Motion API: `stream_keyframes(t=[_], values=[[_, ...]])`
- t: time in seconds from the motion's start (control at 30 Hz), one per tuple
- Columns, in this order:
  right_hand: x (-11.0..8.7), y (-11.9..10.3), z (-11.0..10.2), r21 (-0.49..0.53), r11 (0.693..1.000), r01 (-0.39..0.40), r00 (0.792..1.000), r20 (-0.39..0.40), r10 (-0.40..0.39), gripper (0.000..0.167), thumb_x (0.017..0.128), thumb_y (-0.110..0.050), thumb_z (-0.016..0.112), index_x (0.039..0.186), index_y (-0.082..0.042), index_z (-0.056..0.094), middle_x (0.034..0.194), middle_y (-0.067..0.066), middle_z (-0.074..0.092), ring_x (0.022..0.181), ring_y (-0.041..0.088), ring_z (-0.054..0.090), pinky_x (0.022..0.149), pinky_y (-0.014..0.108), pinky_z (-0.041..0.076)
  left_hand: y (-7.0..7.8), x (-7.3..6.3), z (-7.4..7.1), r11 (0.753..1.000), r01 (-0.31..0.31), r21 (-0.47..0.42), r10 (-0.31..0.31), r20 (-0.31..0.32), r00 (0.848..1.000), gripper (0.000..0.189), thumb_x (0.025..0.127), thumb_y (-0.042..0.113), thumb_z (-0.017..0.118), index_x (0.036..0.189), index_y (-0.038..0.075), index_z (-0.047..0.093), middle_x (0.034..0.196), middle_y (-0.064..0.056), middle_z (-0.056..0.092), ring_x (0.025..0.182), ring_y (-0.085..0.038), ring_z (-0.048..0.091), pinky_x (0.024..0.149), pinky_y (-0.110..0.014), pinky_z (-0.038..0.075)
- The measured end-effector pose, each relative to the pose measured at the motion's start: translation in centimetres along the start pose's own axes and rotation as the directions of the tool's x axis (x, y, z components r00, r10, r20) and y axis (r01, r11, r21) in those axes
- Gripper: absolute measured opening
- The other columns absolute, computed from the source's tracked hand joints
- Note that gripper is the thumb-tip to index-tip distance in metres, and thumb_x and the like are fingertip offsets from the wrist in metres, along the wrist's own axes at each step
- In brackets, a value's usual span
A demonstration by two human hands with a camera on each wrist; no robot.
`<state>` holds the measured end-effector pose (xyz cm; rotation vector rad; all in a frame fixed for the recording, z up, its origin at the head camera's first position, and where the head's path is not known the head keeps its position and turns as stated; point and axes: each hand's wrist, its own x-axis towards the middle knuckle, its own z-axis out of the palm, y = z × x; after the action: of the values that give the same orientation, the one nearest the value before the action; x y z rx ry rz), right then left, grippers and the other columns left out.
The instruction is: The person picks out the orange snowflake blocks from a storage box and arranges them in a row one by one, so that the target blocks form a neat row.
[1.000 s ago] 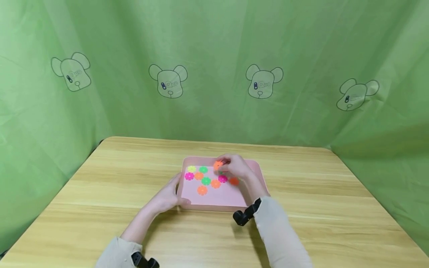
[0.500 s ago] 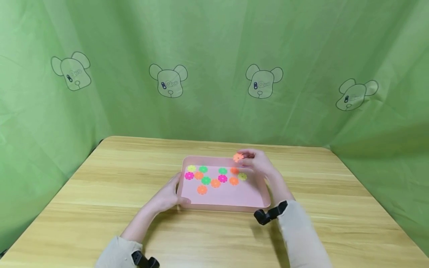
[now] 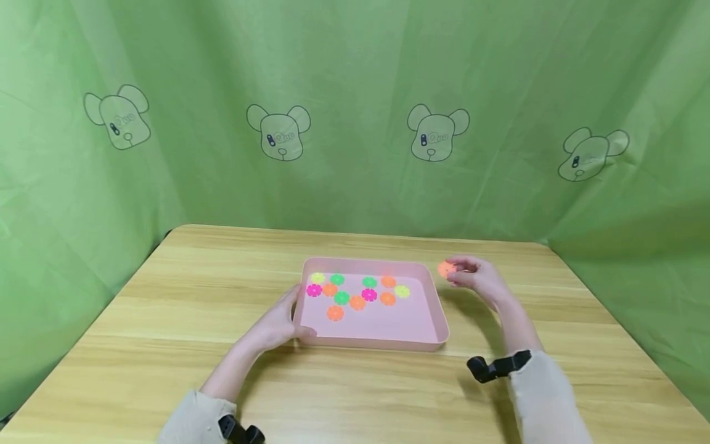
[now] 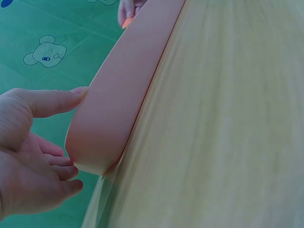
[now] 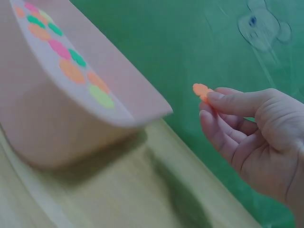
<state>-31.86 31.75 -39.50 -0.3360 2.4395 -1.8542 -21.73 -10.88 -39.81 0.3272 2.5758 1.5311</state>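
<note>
From my head, I see the pink tray (image 3: 388,324) on the wooden table (image 3: 211,283), my left hand (image 3: 274,324) gripping its left end, with the thumb over the near rim. My right hand (image 3: 481,280) is well apart from it, off the tray's right side, pinching an orange disc (image 3: 446,269) in the air. This view lays out all twelve flower-shaped discs (image 3: 357,303) inside the tray: five orange, three green, two pink and two yellow, mostly toward the far side. The green curtain (image 3: 355,49) hangs behind, printed with animal heads. My left wrist's view shows what the head view mostly hides: my thumb tip touches the rim while the other fingers curl at the outer corner. Here the wall covers the tray's inside, and my right hand shows only as fingertips beside a bit of orange. My right wrist's view shows the pinch closely: thumb and forefinger hold the orange disc by its edge, the remaining fingers bent behind, and a gap separates it from the tray's corner.
</note>
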Motion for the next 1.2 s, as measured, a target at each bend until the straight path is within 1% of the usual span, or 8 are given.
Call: stream_keyframes(t=[0.1,0.23,0.27,0.37,0.53,0.9,1.1,1.2], values=[[-0.8,1.1,-1.3,0.023,0.999,-0.023,1.0,0.0,0.023,0.045,0.075,-0.018,0.075,0.114,-0.004,0.06,0.091,0.003,0.06,0.079,0.01,0.063,0.075,0.026,0.054,0.0,0.0,0.0,1.0,-0.001,-0.002,0.001,0.002,1.0,0.098,0.066,0.005,0.077,0.145,-0.004,0.02,0.149,-0.021,0.023,0.135,-0.036,0.021,0.109,-0.053,0.015],[-3.0,-0.8,-1.0,0.041,0.997,-0.064,0.998,0.019,0.063,0.043,0.083,0.003,0.062,0.12,0.016,0.046,0.089,0.003,0.059,0.077,0.011,0.063,0.074,0.026,0.054,0.0,-0.1,0.0,1.0,-0.002,-0.006,0.002,0.006,1.0,0.098,0.066,0.005,0.077,0.145,-0.005,0.02,0.149,-0.022,0.022,0.135,-0.037,0.021,0.109,-0.054,0.015],[-3.3,-0.9,-1.1,0.049,0.996,-0.077,0.997,0.027,0.076,0.042,0.084,0.005,0.06,0.12,0.018,0.044,0.089,0.003,0.06,0.077,0.011,0.063,0.073,0.026,0.054,0.0,-0.1,0.0,1.0,-0.003,-0.005,0.003,0.006,1.0,0.098,0.066,0.006,0.077,0.145,-0.005,0.02,0.149,-0.022,0.022,0.135,-0.037,0.021,0.109,-0.054,0.015],[-3.6,-0.5,-1.2,0.046,0.991,-0.125,0.991,0.052,0.122,0.043,0.085,0.008,0.057,0.122,0.022,0.038,0.09,0.004,0.06,0.078,0.013,0.063,0.074,0.027,0.055,0.0,-0.1,0.0,1.0,-0.005,0.003,0.005,0.007,1.0,0.098,0.066,0.006,0.078,0.145,-0.005,0.02,0.149,-0.023,0.022,0.135,-0.037,0.021,0.109,-0.054,0.015],[-3.7,0.6,-0.9,0.025,0.981,-0.194,0.978,0.079,0.192,0.045,0.084,0.008,0.057,0.122,0.022,0.038,0.089,0.006,0.058,0.076,0.013,0.063,0.073,0.028,0.055,0.0,-0.1,0.0,1.0,0.001,0.007,-0.001,0.009,1.0,0.098,0.067,0.007,0.078,0.145,-0.005,0.019,0.149,-0.022,0.021,0.136,-0.037,0.02,0.109,-0.054,0.015],[-3.5,1.0,-0.4,-0.162,0.97,-0.181,0.978,0.073,0.195,0.044,0.085,-0.001,0.061,0.121,0.019,0.045,0.085,0.004,0.064,0.071,0.011,0.061,0.064,0.027,0.055,0.1,0.0,0.0,1.0,-0.008,0.011,0.008,0.01,1.0,0.098,0.067,0.007,0.078,0.145,-0.005,0.019,0.149,-0.023,0.022,0.135,-0.037,0.021,0.109,-0.053,0.015],[-3.2,0.7,-0.1,-0.303,0.936,-0.178,0.976,0.066,0.207,0.041,0.085,-0.007,0.063,0.118,0.015,0.051,0.079,0.003,0.063,0.067,0.011,0.057,0.058,0.026,0.052,0.0,-0.1,-0.1,1.0,-0.011,0.004,0.01,0.013,1.0,0.098,0.066,0.007,0.078,0.145,-0.005,0.02,0.149,-0.022,0.022,0.135,-0.037,0.021,0.109,-0.054,0.015],[-3.1,0.7,0.1,-0.339,0.922,-0.188,0.975,0.051,0.218,0.041,0.085,-0.009,0.063,0.117,0.013,0.053,0.076,0.002,0.061,0.066,0.012,0.055,0.055,0.026,0.05,0.0,-0.1,-0.1,1.0,-0.008,0.007,0.008,0.013,1.0,0.098,0.066,0.007,0.078,0.144,-0.005,0.02,0.149,-0.022,0.023,0.135,-0.038,0.021,0.109,-0.054,0.015]])
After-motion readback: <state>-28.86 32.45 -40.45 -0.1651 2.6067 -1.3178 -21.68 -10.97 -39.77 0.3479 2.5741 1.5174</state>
